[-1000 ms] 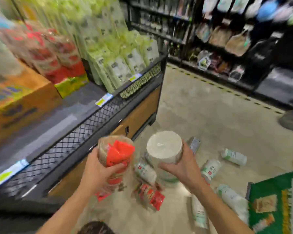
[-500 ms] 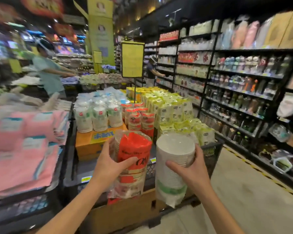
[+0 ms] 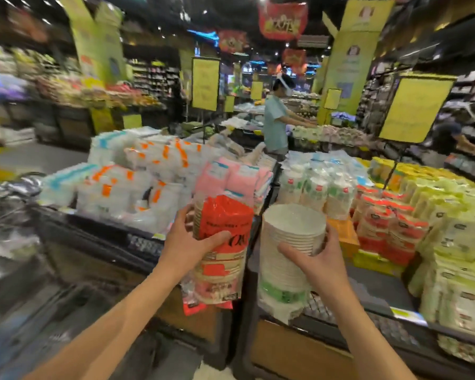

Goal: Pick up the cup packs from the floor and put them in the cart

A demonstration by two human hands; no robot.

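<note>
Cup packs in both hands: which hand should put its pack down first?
Probably the left hand. It grips the red pack on the side nearer the blurred wire frame at far left, which may be the cart. The right hand grips the white pack, farther from it.

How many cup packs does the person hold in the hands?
2. The red-labelled pack is in the left hand; the white pack is in the right hand. Shelf packs are not counted.
</note>
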